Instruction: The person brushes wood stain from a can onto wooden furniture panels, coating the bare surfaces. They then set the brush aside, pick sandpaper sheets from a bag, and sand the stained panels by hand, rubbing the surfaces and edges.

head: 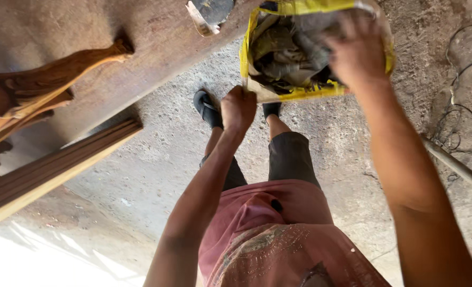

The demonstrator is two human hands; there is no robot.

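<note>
Left hand pinching yellow bag rim | right hand spread inside it | I judge sorting its scraps barely begun

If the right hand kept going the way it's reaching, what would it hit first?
The right hand is reaching into the open yellow bag, so it would probably meet the crumpled grey scraps inside first. Depth is hard to judge; it may already touch them.
</note>
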